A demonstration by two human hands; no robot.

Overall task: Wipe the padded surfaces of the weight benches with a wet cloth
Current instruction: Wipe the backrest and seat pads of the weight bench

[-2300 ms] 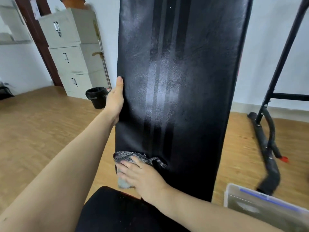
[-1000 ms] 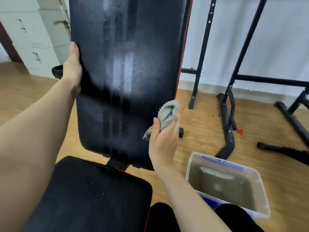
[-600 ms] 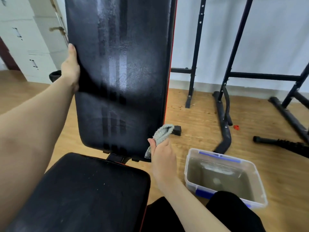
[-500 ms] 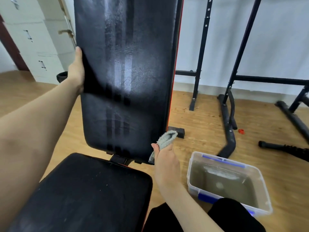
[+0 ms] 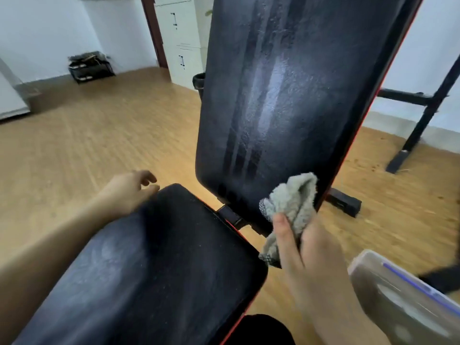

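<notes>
The backrest (image 5: 286,95) is black padding with darker lengthwise stripes, a glossy sheen down the middle and a red right edge. It stands steeply raised. The seat (image 5: 161,257), black and speckled with pale dust, lies nearly flat just below it, with a narrow gap between them. The cloth (image 5: 291,200), grey and fluffy, is bunched in the right hand (image 5: 311,257) at the backrest's lower right corner.

Small gym room, set up in a plain office-type space. Gym kit is seen: an inclined black backrest pad (image 5: 286,95) and seat pad (image 5: 161,270), red-trimmed, and a black steel rack frame (image 5: 423,115) stood by the white wall. Wood-look plank floor (image 5: 99,135) is laid throughout. White metal cabinets (image 5: 184,41) and a black bin (image 5: 198,80) are placed beside a dark door frame (image 5: 154,33); a low black shelf (image 5: 90,68) is set at the far wall.
</notes>
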